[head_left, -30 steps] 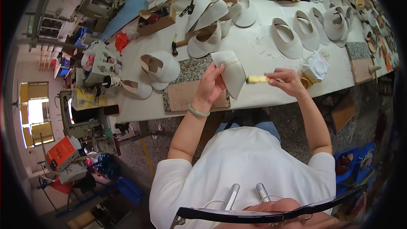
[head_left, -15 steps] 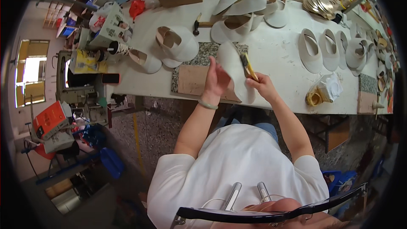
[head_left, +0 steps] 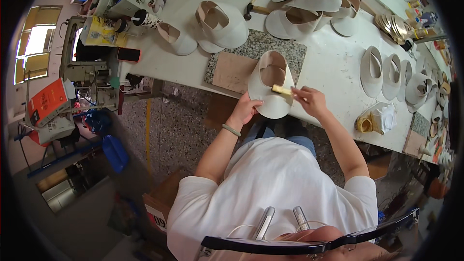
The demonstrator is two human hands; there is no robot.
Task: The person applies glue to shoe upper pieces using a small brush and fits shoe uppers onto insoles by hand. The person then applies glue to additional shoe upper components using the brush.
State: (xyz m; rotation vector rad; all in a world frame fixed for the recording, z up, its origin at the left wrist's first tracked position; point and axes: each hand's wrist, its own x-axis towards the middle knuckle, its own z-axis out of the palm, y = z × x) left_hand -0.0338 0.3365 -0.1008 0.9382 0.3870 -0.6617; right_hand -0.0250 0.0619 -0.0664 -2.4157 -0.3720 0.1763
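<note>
My left hand (head_left: 246, 108) grips the lower left edge of a white shoe upper (head_left: 274, 107), thumb on top. The upper has a rounded toe towards me and its beige-lined opening faces up, over the table's near edge. A small yellow-handled brush (head_left: 281, 90) is pinched in the fingers of my right hand (head_left: 310, 100). It lies across the upper just below the opening; its bristles are hard to make out. Beyond the upper are a speckled stone slab (head_left: 290, 48) and a tan board (head_left: 234, 70).
More white uppers (head_left: 221, 26) stand at the left, back and right of the table. A hammer (head_left: 251, 8) lies behind the slab. An amber glue pot (head_left: 366, 123) sits at the right, beside crumpled white wrapping (head_left: 386, 117). A phone (head_left: 129, 55) rests at the left edge.
The upper has turned so its opening faces up, and has come nearer to me. My left hand has closed on its edge. The brush has swung to lie across it.
</note>
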